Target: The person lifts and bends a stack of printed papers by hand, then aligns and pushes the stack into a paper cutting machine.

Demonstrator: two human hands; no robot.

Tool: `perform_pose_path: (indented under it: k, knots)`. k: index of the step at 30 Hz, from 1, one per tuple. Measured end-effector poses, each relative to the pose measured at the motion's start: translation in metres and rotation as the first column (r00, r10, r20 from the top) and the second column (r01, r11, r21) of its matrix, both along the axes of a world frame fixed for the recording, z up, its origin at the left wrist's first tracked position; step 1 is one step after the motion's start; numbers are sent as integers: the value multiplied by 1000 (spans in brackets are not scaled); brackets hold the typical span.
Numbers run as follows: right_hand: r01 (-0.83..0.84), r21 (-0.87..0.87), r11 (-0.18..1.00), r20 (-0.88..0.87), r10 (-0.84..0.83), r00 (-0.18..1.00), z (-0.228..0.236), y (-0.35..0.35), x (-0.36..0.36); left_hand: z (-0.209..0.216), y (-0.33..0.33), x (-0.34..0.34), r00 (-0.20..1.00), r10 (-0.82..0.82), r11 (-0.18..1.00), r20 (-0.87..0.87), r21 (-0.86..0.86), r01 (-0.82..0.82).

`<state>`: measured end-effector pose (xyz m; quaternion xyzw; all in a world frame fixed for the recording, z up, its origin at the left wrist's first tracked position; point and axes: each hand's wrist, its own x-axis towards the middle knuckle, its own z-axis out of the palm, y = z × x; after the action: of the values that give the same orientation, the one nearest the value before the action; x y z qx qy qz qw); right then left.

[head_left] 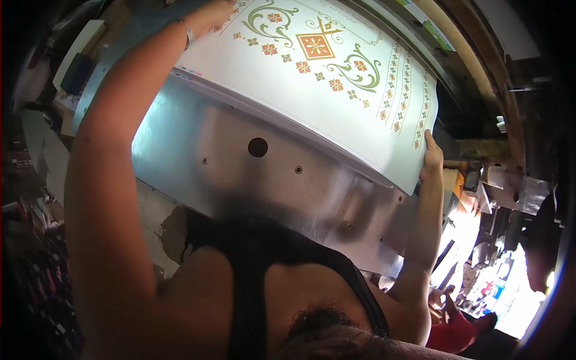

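A large white printed paper sheet [252,78] with orange and green floral ornaments slants across the upper middle. Its near edge looks doubled, so more than one sheet may lie there. At its upper left edge is my left hand [210,17], closed on the border, its fingertips partly cut off by the picture's rim. My right hand [432,157] grips the right edge, thumb on the printed face and other fingers mostly hidden. Under the paper lies a shiny metal table [234,180] with a round dark hole and several small fittings.
Along the far side of the paper runs a long machine bar [414,60]. Left of the metal table stands a pale curved panel [75,54]. Bright light falls on clutter at the lower right, beside a red garment [450,333]. Wooden beams [492,66] line the upper right.
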<state>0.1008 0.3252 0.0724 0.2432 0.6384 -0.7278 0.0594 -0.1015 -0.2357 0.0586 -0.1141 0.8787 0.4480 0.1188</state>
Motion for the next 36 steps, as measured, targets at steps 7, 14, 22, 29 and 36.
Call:
perform_pose_path:
  k: [7, 14, 22, 29, 36]
  knots:
    - [8, -41, 999, 20, -7, 1000, -20, 17, 3, 39, -4, 45, 936, -240, 881, -259, 345, 322]
    - [-44, -142, 989, 10, 46, 999, 2, -5, 3, 81, -88, 178, 461, 372, 920, -806, 385, -69]
    - [-64, -187, 980, -7, 63, 998, -5, 0, -10, -34, -11, 182, -40, 634, 679, -772, 581, -448]
    - [-68, -84, 994, -72, 62, 995, 9, 17, -10, -30, 24, 139, 87, 268, 819, -960, 179, -545]
    - [635, -222, 740, -689, -580, 435, 94, 44, 38, -34, 12, 109, 63, 241, 871, -969, 187, -455]
